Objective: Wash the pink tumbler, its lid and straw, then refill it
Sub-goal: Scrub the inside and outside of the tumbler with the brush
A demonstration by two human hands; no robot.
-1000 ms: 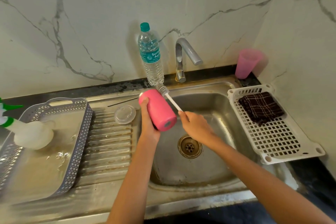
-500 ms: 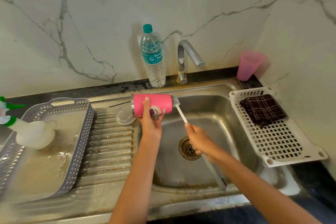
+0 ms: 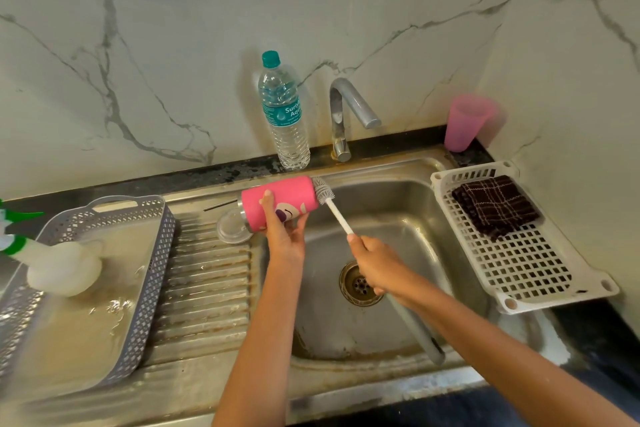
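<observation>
Two forearms reach in over the front edge of the steel sink (image 3: 398,211), and the two hands are apart. The right hand (image 3: 375,263) is closed round the handle of one bottle brush (image 3: 341,220) above the drain (image 3: 360,284). The brush's grey end points back toward the front rim.

The left hand (image 3: 282,236) grips the one pink tumbler (image 3: 284,196) from below, thumb on top. It holds the tumbler on its side over the basin's left edge, steel rim to the left. The bristles touch the tumbler's right end. A white and purple cartoon print is partly covered by fingers, with no writing readable.

One clear lid (image 3: 230,229) lies on the draining board just left of the rim. One thin dark stick (image 3: 220,204) lies behind it; whether it is the straw I cannot tell.

At the left edge, one grey perforated tray (image 3: 152,253) holds one white spray bottle (image 3: 64,269). On the right edge, one white slotted rack (image 3: 526,274) carries one dark checked cloth (image 3: 495,206).

Along the back edge stand one water bottle (image 3: 285,121), its teal label reading "Suri" and "Aq" before curving away, one tap (image 3: 341,114), and one pink cup (image 3: 465,121) in the right corner.
</observation>
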